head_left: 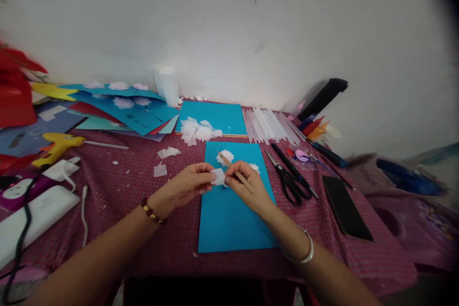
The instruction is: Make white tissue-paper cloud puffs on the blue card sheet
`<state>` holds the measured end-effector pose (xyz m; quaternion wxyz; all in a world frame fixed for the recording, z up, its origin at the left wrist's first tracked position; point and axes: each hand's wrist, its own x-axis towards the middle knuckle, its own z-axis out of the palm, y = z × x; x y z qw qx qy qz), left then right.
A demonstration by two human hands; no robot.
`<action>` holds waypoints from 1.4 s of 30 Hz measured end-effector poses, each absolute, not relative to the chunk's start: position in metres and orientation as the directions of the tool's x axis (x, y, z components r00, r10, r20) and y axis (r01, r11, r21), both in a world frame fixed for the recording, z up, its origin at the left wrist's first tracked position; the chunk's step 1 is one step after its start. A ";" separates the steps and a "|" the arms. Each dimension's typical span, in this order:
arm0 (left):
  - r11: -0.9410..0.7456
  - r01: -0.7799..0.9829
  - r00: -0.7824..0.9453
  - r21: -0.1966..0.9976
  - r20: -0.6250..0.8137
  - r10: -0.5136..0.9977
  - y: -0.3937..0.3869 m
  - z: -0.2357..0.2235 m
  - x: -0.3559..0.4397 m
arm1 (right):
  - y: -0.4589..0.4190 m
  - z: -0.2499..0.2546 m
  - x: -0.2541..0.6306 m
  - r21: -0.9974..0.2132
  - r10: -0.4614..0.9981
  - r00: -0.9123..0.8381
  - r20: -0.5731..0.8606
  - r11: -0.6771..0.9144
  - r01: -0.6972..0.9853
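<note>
My left hand (190,182) pinches a small white paper square (218,177) by its left edge. In my right hand (249,186) lies a slim wooden stick (226,159), its end pointing up and left. The fingertips of that hand are at the right edge of the same square. Both hands are over a blue sheet (233,220). Near its top a fluffy white paper puff (225,157) is stuck or resting, and a second puff (254,168) is partly hidden behind my right hand.
A pile of white paper squares (197,130) lies on another blue sheet (218,111). Black scissors (289,181) and a phone (346,208) are on the right, near translucent glue sticks (270,124). A yellow glue gun (59,146) and a white power strip (39,220) occupy the left.
</note>
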<state>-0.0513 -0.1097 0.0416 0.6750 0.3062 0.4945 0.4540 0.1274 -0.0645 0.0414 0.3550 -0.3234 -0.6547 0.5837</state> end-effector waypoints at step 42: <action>0.116 0.648 0.058 0.753 -0.201 0.978 -0.126 0.053 -0.053 | -0.027 0.003 0.179 -0.999 0.884 -0.467 -0.014 -0.030 -0.027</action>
